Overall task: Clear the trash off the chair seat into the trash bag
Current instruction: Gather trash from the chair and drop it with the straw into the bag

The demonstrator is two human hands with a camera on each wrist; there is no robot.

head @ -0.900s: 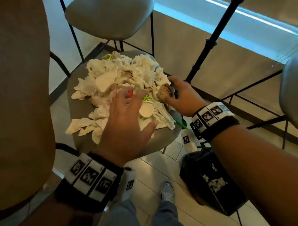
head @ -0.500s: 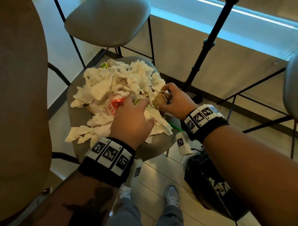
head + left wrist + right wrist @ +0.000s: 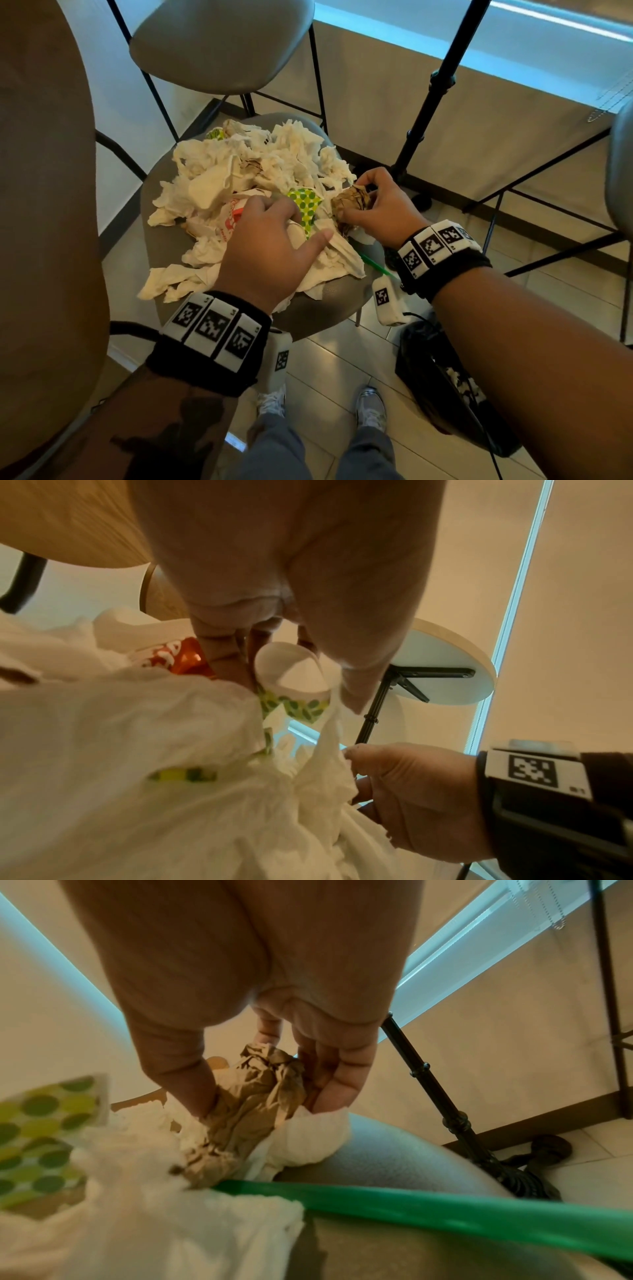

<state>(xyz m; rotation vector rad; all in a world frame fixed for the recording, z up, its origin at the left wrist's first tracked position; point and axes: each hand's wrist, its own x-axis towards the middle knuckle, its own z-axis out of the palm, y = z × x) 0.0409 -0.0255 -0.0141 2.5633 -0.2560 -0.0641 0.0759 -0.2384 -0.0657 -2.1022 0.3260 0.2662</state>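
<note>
Littered grey chair seat (image 3: 178,253), tiled floor (image 3: 329,363)

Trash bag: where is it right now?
In the head view the black trash bag sits on the floor at lower right, below the right hand and beside the chair seat.

No legible txt; red wrapper (image 3: 230,219) print (white letters) too blurred.

dim warm indoor light | cool window glow | wrist views blurred, edges warped
</note>
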